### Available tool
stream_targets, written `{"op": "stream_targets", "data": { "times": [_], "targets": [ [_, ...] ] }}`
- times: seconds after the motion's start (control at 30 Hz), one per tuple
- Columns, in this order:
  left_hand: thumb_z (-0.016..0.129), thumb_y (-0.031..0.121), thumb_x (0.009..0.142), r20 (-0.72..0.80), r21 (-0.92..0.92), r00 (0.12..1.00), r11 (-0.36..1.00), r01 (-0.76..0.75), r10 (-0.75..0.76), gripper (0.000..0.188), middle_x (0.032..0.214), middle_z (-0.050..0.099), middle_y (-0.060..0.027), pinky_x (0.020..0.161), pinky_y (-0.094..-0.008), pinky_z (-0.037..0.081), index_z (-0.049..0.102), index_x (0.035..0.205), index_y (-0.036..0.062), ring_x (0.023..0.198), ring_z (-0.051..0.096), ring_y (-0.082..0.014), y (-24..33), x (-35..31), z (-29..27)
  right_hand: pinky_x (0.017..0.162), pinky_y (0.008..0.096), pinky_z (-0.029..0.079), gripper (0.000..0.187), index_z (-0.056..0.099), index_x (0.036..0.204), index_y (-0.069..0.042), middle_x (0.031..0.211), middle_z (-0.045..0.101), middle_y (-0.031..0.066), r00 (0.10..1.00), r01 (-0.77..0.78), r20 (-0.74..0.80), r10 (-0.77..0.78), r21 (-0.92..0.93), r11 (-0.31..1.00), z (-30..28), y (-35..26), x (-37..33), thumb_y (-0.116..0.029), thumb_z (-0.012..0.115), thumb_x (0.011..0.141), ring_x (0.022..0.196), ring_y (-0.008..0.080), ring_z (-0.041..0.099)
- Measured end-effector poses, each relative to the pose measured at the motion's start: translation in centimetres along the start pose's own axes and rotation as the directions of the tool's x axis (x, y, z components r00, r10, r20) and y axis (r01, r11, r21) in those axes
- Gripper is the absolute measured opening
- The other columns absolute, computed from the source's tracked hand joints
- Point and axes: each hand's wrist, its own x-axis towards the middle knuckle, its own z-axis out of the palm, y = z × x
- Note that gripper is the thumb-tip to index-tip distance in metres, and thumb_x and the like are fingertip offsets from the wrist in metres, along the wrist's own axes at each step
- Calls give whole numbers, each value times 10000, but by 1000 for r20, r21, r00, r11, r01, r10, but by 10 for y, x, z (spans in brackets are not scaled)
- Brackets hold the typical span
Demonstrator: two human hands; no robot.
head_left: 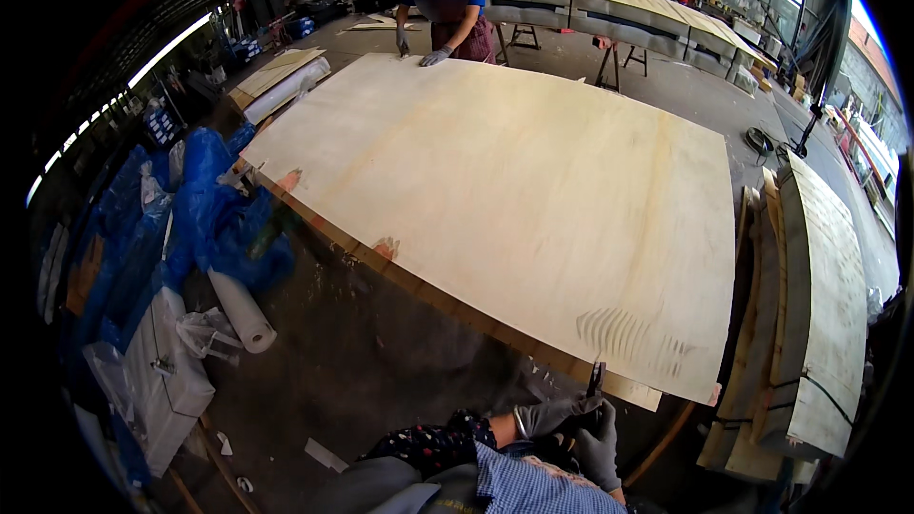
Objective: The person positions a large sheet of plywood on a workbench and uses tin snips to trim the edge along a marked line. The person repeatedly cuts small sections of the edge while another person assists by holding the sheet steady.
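Observation:
A large pale plywood sheet [505, 200] lies in front of me, its near edge running down toward the right. Both my hands wear grey gloves and are close together at the near right part of that edge. My left hand [554, 415] comes in from the left, its fingers closed around the lower end of a slim dark tool [596, 379]. The tool points up against the sheet's edge; its kind is too small to tell. My right hand [599, 447] is closed just below, and what its fingers hold is hidden. Curved dark smudges mark the sheet nearby.
Across the sheet a person [452, 9] in a blue top rests gloved hands on its far edge. Stacked boards [824, 295] stand at right. Blue plastic sheeting [205, 200], a white roll [243, 314] and a white package [162, 381] lie at left. Panels on trestles [628, 14] line the back.

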Motion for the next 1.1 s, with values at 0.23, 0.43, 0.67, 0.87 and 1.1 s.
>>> {"op": "stream_targets", "data": {
  "times": [0.23,0.43,0.67,0.87,1.1],
  "targets": [
    [557,381,953,-147,238,982,968,-84,121,331,891,630,1,755,-254,472,646,1003,66,819,577,-101,4,-1,7,966,304,429,602,384,1338,-33,1201,526,103,997,0,-70,11,162,987,6,21,-18,-24,634,791,1111,175,520],
    [582,303,936,-164,28,986,999,-33,37,279,904,660,-26,777,-256,495,654,1009,43,826,613,-109,9,-19,25,948,333,466,706,346,1358,-28,1254,502,141,984,-53,-176,23,-168,984,17,-1,-36,-106,742,777,1110,200,543],
    [690,348,829,-278,479,924,872,-102,262,392,879,630,-60,718,-306,483,618,1022,14,796,593,-172,-19,-12,25,931,334,490,727,313,1345,-42,1280,479,141,999,33,-29,-38,-141,989,5,37,-31,-19,733,753,1111,221,558],
    [697,410,807,-264,591,939,806,-23,221,451,847,623,-79,707,-322,471,608,971,-1,777,585,-185,-33,2,16,850,325,501,469,506,1241,-13,1111,629,133,983,-93,140,119,-182,979,2,29,-11,-31,668,801,1007,211,619],
    [696,378,857,-251,486,966,871,78,54,371,865,579,0,707,-255,452,603,995,46,780,552,-102,-20,2,-3,759,364,496,283,656,1026,9,947,697,172,966,-52,176,190,-588,807,10,-17,-15,-212,614,855,898,274,668]
  ]
}}
